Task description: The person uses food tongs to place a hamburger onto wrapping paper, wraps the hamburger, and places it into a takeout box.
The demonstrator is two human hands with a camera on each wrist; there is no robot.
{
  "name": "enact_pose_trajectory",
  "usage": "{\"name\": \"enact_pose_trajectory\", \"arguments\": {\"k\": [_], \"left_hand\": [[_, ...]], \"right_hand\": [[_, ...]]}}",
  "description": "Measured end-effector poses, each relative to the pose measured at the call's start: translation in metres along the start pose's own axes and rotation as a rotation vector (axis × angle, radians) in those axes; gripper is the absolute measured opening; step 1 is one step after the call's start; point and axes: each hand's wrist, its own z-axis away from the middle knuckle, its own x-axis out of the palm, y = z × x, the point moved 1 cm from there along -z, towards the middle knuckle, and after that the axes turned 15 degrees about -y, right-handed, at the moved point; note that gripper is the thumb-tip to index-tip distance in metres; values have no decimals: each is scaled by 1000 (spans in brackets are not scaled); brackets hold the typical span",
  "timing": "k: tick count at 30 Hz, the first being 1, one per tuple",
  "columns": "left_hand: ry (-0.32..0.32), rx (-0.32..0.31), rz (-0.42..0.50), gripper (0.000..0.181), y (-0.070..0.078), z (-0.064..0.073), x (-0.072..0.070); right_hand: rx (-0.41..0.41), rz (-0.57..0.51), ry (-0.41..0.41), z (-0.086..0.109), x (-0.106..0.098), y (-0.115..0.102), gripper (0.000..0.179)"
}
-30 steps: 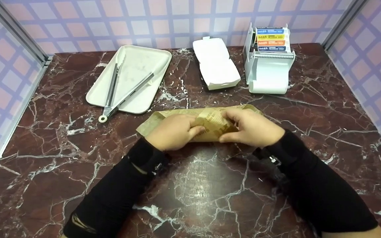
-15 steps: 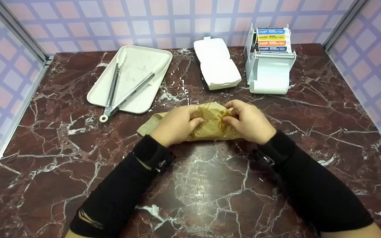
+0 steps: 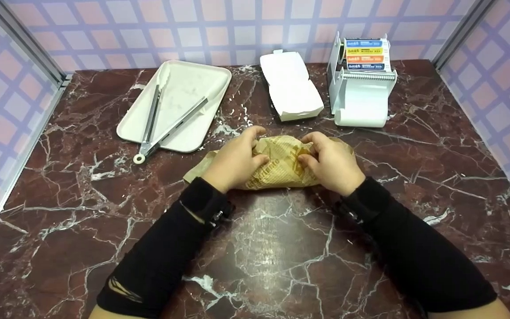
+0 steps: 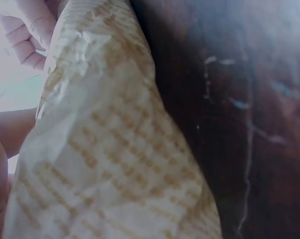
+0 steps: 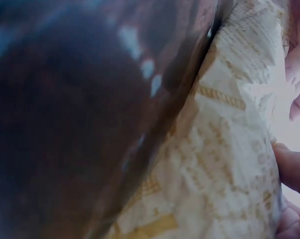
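Note:
A bundle of tan wrapping paper [image 3: 283,166] with brown print lies on the marbled table, crumpled and folded over; whatever it holds is hidden. My left hand [image 3: 237,159] grips its left part, thumb on the near upper face, one finger raised at the far side. Opposite, my right hand [image 3: 337,166] pinches the paper between thumb and fingers. A loose paper end pokes out left of my left hand. Up close, the creased paper [image 4: 110,144] fills much of the left wrist view. In the right wrist view, the wrapped paper [image 5: 214,164] slants beside fingertips [image 5: 294,167].
At the back left, metal tongs [image 3: 177,125] lie spread on a cream tray [image 3: 182,88]. An open white box [image 3: 292,95] stands at the back middle. To its right is a dispenser [image 3: 365,73] with colored label rolls and a white roll. Checkered walls enclose the table.
The paper has been folded further over into a rounder bundle. Both hands have shifted slightly away from the body; the left hand's fingers have moved to the bundle's far side.

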Motion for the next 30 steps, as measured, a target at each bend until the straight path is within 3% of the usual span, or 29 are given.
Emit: {"name": "enact_pose_trajectory", "arguments": {"k": [7, 13, 18, 21, 23, 25, 28, 30], "left_hand": [[-2, 7, 24, 69, 1, -5, -1], [-29, 9, 159, 67, 1, -12, -4], [-15, 17, 154, 67, 1, -15, -6], [-3, 22, 148, 67, 2, -17, -6], [5, 24, 144, 67, 2, -18, -6], [13, 25, 136, 67, 1, -18, -6], [28, 31, 107, 65, -1, -20, -5], [39, 34, 63, 62, -1, -20, -4]], "right_hand": [[-70, 66, 27, -3, -1, -1, 38], [-17, 16, -14, -8, -3, 0, 38], [-9, 50, 22, -9, -2, -4, 37], [-67, 128, 47, -5, 2, -11, 38], [-121, 193, 3, -1, 7, -16, 44], [-166, 278, -92, 3, 12, -20, 53], [-182, 372, -253, 7, 18, -23, 70], [-174, 413, -318, 7, 20, -23, 76]]}}
